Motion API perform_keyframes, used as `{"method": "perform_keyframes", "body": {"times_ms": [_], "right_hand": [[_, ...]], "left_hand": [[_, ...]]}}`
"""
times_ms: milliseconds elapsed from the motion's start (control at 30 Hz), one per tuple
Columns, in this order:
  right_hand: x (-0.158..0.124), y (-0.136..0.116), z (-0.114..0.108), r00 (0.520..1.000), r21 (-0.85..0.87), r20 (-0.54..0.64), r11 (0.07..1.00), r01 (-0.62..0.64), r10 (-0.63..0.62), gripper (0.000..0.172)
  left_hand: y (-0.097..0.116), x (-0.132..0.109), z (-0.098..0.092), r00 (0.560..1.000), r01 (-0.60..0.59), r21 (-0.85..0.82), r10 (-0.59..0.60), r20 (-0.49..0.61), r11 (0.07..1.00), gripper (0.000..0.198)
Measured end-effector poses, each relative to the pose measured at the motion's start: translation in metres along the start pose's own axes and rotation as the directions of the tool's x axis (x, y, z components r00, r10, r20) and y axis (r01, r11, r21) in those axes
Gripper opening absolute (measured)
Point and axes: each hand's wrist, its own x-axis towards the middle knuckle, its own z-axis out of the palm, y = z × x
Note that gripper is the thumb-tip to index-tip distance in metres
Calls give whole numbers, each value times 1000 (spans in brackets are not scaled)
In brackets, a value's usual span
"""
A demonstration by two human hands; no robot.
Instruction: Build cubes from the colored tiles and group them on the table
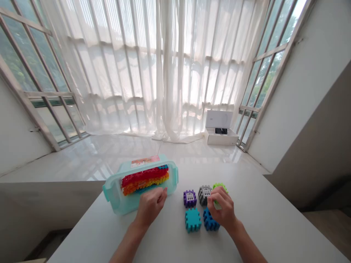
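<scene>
A pale turquoise plastic box (115, 190) lies on its side on the white table (274, 226), its opening facing me, filled with red, orange and blue interlocking pieces (144, 180). My left hand (151, 206) rests at the box's front rim, fingers curled against it. My right hand (222, 210) is closed around a green block (219, 187). Beside it stand a grey block (204, 194) and a purple block (189, 198). In front lie a teal block (192, 220) and a blue block (210, 221), which is partly under my right hand.
Beyond the table runs a glossy white window ledge with sheer curtains (164, 73). An open white box (221, 131) with a dark item inside sits on the ledge at the right. A grey wall panel (315, 153) rises to the right of the table.
</scene>
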Motion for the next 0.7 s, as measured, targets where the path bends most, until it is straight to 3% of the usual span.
{"method": "perform_keyframes", "body": {"times_ms": [133, 233, 433, 533, 600, 700], "right_hand": [[-1, -2, 2, 1000, -10, 11, 1000, 3, -3, 22], [0, -2, 3, 1000, -5, 1, 1000, 6, -6, 22], [3, -2, 0, 998, 1, -66, 1000, 20, -20, 22], [4, -2, 0, 996, 0, -80, 1000, 26, -26, 21], [4, -1, 0, 996, -9, -81, 1000, 30, -31, 21], [4, -2, 0, 995, -8, -90, 1000, 29, -30, 20]], "left_hand": [[-11, 19, -10, 989, 147, 93, -146, -18, 985, 22], [-15, 43, -11, 992, 76, 205, -95, 85, 976, 12], [-28, 68, 2, 976, -59, 336, -17, 217, 940, 22], [-36, 64, 1, 987, -85, 320, 35, 159, 943, 24], [-37, 56, -5, 994, -103, 291, 90, 55, 951, 23], [-23, 37, -18, 985, -131, 151, 146, -94, 980, 21]]}}
